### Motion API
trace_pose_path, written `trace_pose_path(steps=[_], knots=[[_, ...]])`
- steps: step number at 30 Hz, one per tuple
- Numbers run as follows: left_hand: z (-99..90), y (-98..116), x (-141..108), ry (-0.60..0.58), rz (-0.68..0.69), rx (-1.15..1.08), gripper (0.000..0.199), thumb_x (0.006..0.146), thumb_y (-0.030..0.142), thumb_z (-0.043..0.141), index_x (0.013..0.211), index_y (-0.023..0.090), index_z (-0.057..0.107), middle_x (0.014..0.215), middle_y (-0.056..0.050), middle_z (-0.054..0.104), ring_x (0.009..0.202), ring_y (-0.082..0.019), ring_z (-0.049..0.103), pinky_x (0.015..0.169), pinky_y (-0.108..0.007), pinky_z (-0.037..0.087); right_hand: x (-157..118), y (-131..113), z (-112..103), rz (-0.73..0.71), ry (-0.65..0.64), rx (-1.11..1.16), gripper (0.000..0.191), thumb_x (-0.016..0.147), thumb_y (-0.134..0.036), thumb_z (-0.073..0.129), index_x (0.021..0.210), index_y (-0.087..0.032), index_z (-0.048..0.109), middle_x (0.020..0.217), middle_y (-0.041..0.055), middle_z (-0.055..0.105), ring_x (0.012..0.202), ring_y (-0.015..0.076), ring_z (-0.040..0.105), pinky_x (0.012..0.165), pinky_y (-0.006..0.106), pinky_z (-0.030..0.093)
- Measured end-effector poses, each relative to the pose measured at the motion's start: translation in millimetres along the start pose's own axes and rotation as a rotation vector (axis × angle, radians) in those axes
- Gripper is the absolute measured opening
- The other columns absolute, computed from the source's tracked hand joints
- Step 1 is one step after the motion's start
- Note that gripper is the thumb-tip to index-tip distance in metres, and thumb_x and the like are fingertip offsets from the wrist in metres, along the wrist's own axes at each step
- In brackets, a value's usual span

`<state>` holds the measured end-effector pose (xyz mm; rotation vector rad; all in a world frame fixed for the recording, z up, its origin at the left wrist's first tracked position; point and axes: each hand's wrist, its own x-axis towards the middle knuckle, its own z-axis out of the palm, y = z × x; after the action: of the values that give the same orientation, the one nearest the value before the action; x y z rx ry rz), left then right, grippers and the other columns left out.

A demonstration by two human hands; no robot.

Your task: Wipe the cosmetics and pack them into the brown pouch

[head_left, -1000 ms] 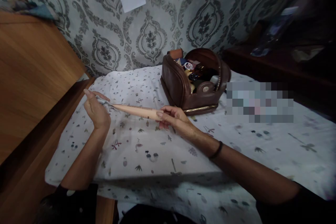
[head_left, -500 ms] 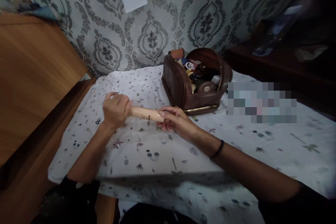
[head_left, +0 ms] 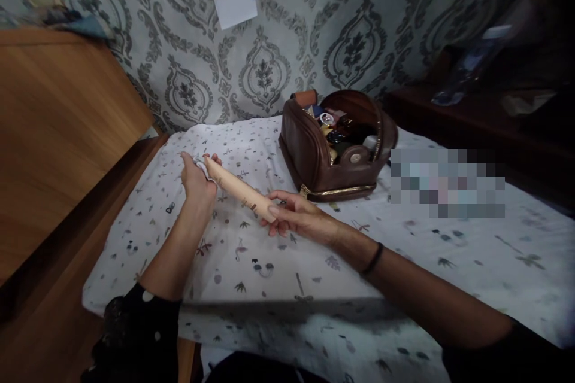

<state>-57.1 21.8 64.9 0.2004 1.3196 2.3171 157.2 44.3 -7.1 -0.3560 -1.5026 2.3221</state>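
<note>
A peach-coloured squeeze tube with small dark print is held slanted above the bed sheet. My right hand pinches its lower right end between thumb and fingers. At the upper left end is my left hand, its thumb raised and its fingertips showing behind the tube. A small white cloth or wipe lies in the left palm, against the tube's end; most of it is hidden. Just beyond my right hand stands a brown leather cosmetic bag, unzipped, with several small items inside.
The patterned white sheet covers the surface in front of me. A blurred-out patch lies right of the bag. A clear bottle stands on dark furniture at the right. A wooden cabinet borders the left, with patterned wallpaper behind.
My left hand has turned and loosened from around the tube's end, showing the white cloth. The tube now tilts more, its right end lower. The right hand keeps its pinch.
</note>
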Motion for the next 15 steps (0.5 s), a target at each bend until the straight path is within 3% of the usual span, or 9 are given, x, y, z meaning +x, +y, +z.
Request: trace_pose_path(steps=[4,9,15], knots=[[7.9,0.4,-9.4,0.001,-0.097,-0.137,0.030,0.101,0.051,0.042,0.097,0.021,0.048,0.074,0.001,0.057,0.058,-0.010,0.061,0.065,-0.024,0.059,2.6,3.9,-0.4,-0.042,-0.008,-0.065,0.057,0.071,-0.050,0.083,0.106,-0.020,0.051,0.084,0.0042,0.076,0.062,0.0139,0.071,0.049,0.019,0.047],[11.7,-11.8,-39.8,-0.110,-0.126,-0.025,0.046,0.099,0.059,0.038,0.096,0.017,0.055,0.070,-0.003,0.062,0.059,-0.014,0.065,0.061,-0.025,0.056,2.7,4.1,-1.3,-0.097,0.010,-0.057,0.055,0.074,-0.051,0.081,0.106,-0.019,0.051,0.087,0.0043,0.075,0.063,0.0131,0.071,0.049,0.019,0.047],[-5.5,-41.0,-74.6,-0.339,0.055,0.198,0.048,0.089,0.070,0.049,0.095,0.022,0.050,0.079,-0.001,0.063,0.066,-0.015,0.065,0.061,-0.027,0.054,3.8,1.6,-0.3,-0.148,0.023,-0.033,0.054,0.072,-0.055,0.081,0.100,-0.020,0.050,0.083,0.0024,0.075,0.064,0.0141,0.072,0.051,0.020,0.049]])
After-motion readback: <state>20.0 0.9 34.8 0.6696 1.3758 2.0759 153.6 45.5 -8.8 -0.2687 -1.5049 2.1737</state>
